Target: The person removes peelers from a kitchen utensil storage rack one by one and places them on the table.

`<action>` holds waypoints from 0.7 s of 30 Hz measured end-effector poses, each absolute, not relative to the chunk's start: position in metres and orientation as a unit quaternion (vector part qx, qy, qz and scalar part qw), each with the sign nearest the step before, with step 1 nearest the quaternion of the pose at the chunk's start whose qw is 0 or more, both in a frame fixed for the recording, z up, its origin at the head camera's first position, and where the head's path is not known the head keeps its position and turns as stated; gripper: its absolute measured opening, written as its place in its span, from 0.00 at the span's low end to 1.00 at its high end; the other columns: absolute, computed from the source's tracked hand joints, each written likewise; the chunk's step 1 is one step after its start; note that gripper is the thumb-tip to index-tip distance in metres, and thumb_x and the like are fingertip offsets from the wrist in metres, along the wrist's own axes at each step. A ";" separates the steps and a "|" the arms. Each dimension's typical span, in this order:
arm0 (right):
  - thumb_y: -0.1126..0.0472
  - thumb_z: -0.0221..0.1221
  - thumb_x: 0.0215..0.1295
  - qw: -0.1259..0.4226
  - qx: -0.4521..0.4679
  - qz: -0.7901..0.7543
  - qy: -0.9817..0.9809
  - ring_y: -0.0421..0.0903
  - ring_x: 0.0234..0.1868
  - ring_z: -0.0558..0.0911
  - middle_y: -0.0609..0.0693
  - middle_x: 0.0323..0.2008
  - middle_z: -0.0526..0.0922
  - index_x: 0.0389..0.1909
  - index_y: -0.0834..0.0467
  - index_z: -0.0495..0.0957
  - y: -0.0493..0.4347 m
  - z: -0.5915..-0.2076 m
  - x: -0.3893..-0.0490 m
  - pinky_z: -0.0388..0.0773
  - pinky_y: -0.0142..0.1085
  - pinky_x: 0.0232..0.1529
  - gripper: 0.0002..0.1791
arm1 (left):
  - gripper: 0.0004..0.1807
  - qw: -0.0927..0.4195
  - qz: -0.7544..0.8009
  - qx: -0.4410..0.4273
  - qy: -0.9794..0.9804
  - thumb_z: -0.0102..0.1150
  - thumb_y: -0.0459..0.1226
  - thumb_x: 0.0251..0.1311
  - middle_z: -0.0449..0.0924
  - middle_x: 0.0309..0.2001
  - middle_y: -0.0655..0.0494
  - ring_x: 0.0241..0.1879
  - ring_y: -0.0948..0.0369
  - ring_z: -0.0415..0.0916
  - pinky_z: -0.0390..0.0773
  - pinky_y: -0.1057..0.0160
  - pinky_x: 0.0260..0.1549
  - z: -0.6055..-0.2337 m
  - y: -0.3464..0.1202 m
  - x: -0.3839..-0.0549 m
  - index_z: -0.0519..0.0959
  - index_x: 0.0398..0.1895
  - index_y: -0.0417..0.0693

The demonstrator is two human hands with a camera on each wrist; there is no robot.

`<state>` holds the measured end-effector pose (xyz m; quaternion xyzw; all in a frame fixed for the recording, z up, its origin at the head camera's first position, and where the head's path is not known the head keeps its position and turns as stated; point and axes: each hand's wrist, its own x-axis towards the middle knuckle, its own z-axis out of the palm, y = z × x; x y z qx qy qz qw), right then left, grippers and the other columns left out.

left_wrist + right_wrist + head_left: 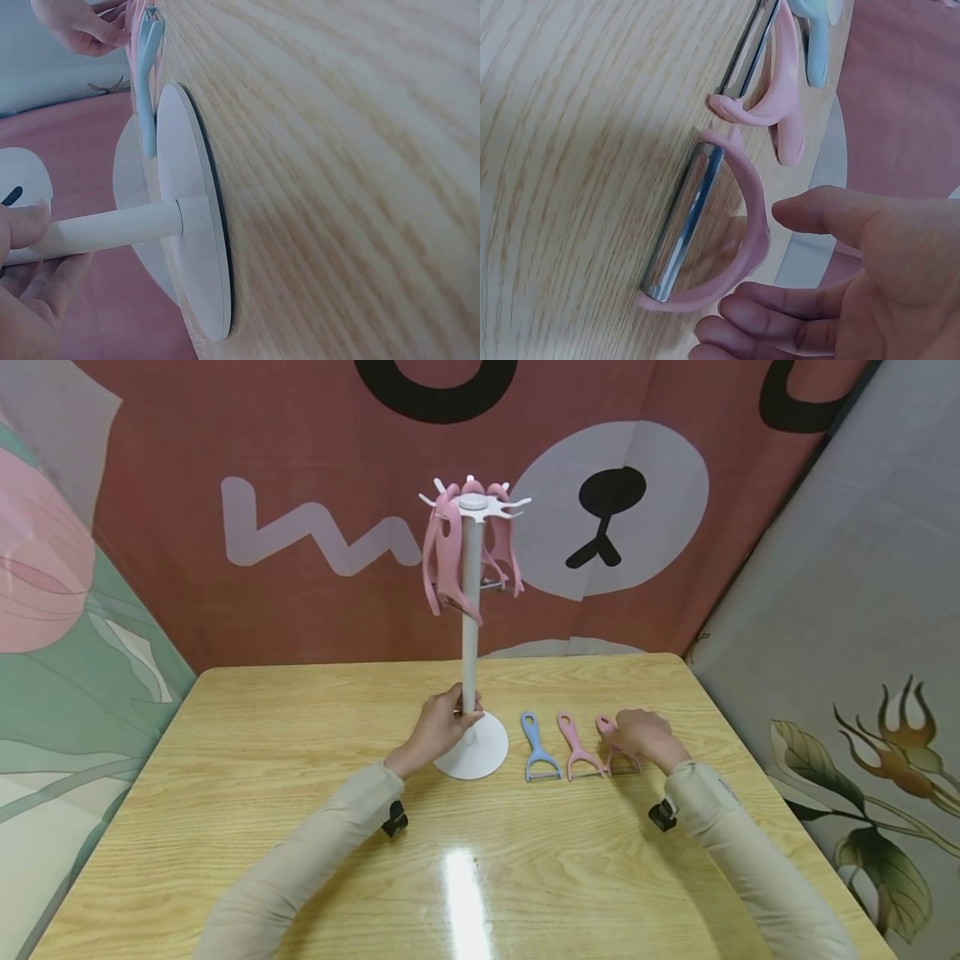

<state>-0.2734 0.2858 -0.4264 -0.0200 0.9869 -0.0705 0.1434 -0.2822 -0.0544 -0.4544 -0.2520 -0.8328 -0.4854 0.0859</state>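
Note:
My left hand [442, 725] grips the white pole [470, 652] of an upright stand just above its round base [487, 758]; thumb and fingers curl round it in the left wrist view. Several pink peelers [448, 539] hang from the hooks at the stand's top. On the table to the right of the base lie a blue peeler [534, 742] and a pink peeler [572, 735]. My right hand [643, 733] is over the rightmost pink peeler [757, 202], partly hiding its handle. In the right wrist view, thumb and fingers are spread apart on either side of that peeler.
The light wooden table [322, 727] meets a red patterned cloth [337, 618] at its back edge. A pale floral cloth [825, 610] borders the right side. Free white hooks [517, 503] stick out at the stand's top right.

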 end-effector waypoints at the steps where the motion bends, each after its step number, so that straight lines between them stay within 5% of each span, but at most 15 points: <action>1: 0.42 0.40 0.73 0.142 -0.019 -0.071 0.987 0.54 0.25 0.77 0.56 0.23 0.76 0.23 0.58 0.73 0.286 -0.426 -0.273 0.74 0.46 0.25 0.28 | 0.08 0.085 -0.486 -0.252 -0.833 0.64 0.30 0.63 0.83 0.37 0.50 0.40 0.56 0.85 0.84 0.64 0.38 -0.454 -0.054 -0.282 0.78 0.43 0.38; 9: 0.50 0.51 0.71 0.127 -0.017 -0.059 0.990 0.62 0.34 0.80 0.65 0.35 0.79 0.47 0.69 0.74 0.288 -0.427 -0.277 0.76 0.52 0.28 0.23 | 0.10 0.083 -0.488 -0.253 -0.831 0.64 0.30 0.63 0.83 0.38 0.49 0.41 0.55 0.84 0.84 0.64 0.39 -0.454 -0.055 -0.282 0.77 0.45 0.34; 16: 0.48 0.46 0.74 0.121 -0.024 -0.067 0.990 0.56 0.29 0.76 0.57 0.26 0.75 0.29 0.59 0.71 0.283 -0.429 -0.281 0.73 0.49 0.25 0.20 | 0.10 0.082 -0.487 -0.252 -0.832 0.64 0.30 0.63 0.83 0.38 0.49 0.40 0.56 0.84 0.84 0.64 0.39 -0.455 -0.055 -0.283 0.77 0.45 0.35; 21: 0.53 0.48 0.73 0.096 -0.043 -0.072 0.992 0.51 0.25 0.72 0.53 0.22 0.71 0.26 0.57 0.68 0.277 -0.427 -0.277 0.67 0.43 0.22 0.17 | 0.10 0.081 -0.486 -0.253 -0.832 0.63 0.30 0.64 0.83 0.38 0.49 0.40 0.55 0.84 0.84 0.63 0.38 -0.456 -0.055 -0.282 0.77 0.45 0.33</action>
